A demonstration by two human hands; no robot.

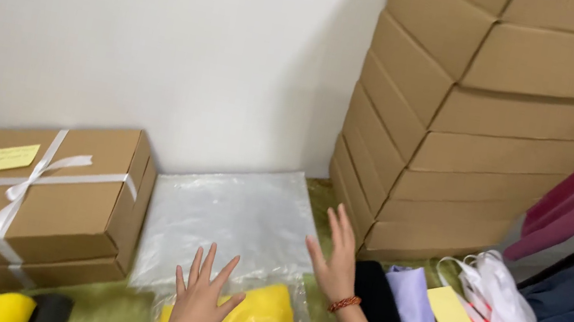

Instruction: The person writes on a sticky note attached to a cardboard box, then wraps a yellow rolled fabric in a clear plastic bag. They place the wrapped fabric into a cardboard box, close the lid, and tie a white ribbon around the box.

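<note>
On a green surface (122,312) against a white wall (168,32), the left hand (197,301) and right hand (334,258) hover with fingers spread over clear plastic bags (231,214), whose yellow contents (253,315) are indistinct.

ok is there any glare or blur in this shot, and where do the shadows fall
Head view: soft even light; mild sheen on the clear plastic bag; both hands, left and right, slightly motion-soft; faint shadow on the wall beside the box stack; ribboned box sharp.
</note>
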